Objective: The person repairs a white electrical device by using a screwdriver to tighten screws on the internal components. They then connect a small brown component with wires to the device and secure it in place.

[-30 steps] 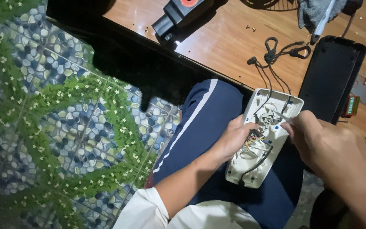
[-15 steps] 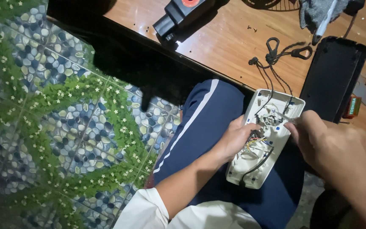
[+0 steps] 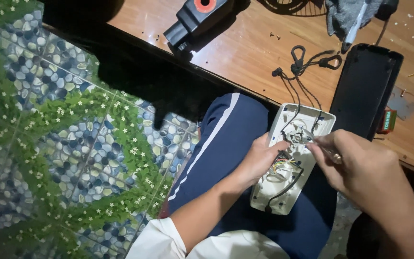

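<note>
Open white casing (image 3: 291, 163), wires bared; left hand (image 3: 259, 160) gripping it; right hand (image 3: 355, 160) pinching thin tool.

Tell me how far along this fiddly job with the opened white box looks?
Done: the white casing lies open on the lap, its wires bared, and a black cover sits aside on the wooden table among loose screws. In hand: the left hand steadies the casing while the right hand works a thin metal tool at the round part inside. Left, as far as I can judge: closing it up; the casing is not yet shut.

A small green-and-red labelled pack (image 3: 387, 120) lies beside the black cover (image 3: 365, 88)
</note>
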